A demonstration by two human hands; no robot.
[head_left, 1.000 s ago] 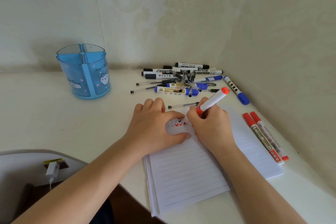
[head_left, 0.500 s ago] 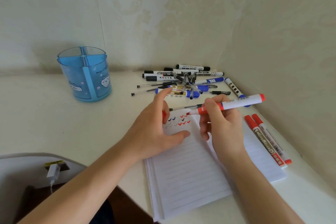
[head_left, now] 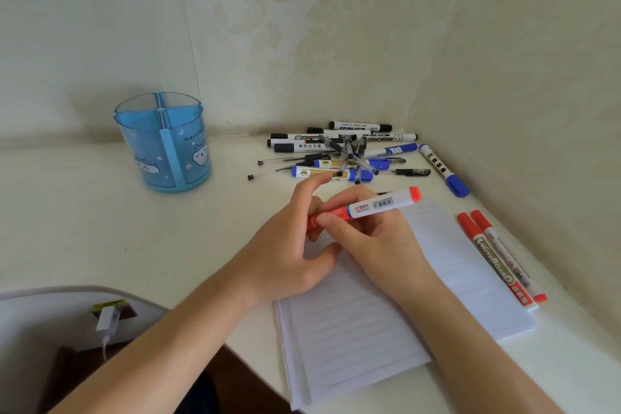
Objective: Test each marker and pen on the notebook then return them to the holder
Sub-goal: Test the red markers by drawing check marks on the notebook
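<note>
My right hand (head_left: 373, 245) grips a white marker (head_left: 373, 206) with red ends, held level above the open lined notebook (head_left: 353, 329). My left hand (head_left: 285, 245) pinches the red cap (head_left: 312, 222) at the marker's writing end, index finger raised. The hands hide the test marks at the top of the page. The blue divided holder (head_left: 164, 144) stands empty at the back left. A pile of black and blue markers and pens (head_left: 346, 151) lies at the back.
Two red markers (head_left: 497, 255) lie on the notebook's right side, and a blue-capped marker (head_left: 443, 171) lies near the right wall. Walls close off the desk's back and right. A white charger plug (head_left: 107, 319) sits on a grey surface at the lower left.
My right hand lifted the red marker off the page and turned it level. My left hand left the notebook and brought the cap to the marker's tip.
</note>
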